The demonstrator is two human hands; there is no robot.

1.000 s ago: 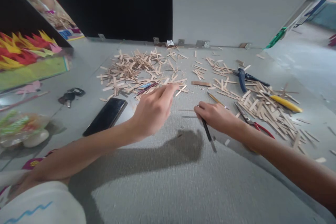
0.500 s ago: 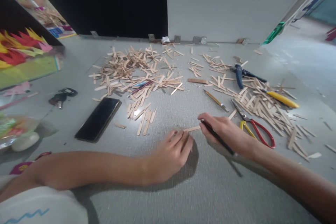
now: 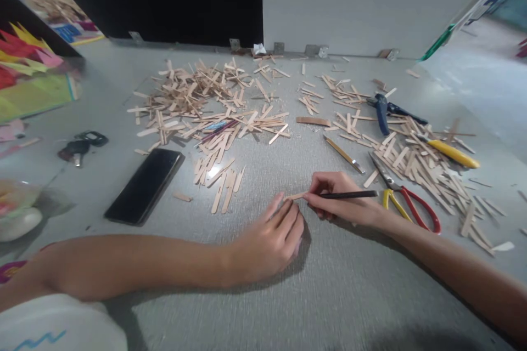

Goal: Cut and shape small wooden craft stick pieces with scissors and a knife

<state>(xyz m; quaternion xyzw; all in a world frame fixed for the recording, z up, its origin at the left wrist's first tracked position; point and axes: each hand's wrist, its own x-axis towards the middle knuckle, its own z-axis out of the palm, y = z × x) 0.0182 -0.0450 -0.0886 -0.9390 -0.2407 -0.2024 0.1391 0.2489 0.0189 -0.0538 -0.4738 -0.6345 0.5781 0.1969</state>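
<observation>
My left hand (image 3: pixel 269 241) rests on the grey floor with its fingers curled, the fingertips pressing down a short wooden stick (image 3: pixel 295 196). My right hand (image 3: pixel 340 197) is closed on a dark pencil (image 3: pixel 349 194) that lies almost level, its tip at the same stick. The two hands nearly touch over the stick. A small row of sticks (image 3: pixel 220 178) lies just left of the hands, and a big heap of sticks (image 3: pixel 206 101) spreads behind it.
A black phone (image 3: pixel 144 185) lies to the left, keys (image 3: pixel 78 145) further left. Red-and-yellow scissors (image 3: pixel 405 200), a craft knife (image 3: pixel 343 154), blue pliers (image 3: pixel 382 112), a yellow-handled tool (image 3: pixel 453 153) and more sticks (image 3: pixel 415 162) lie to the right. Coloured paper (image 3: pixel 28 74) is at far left.
My left hand came back from the far heap to the floor near me and pinned a stick. My right hand shifted towards it and laid the pencil nearly level.
</observation>
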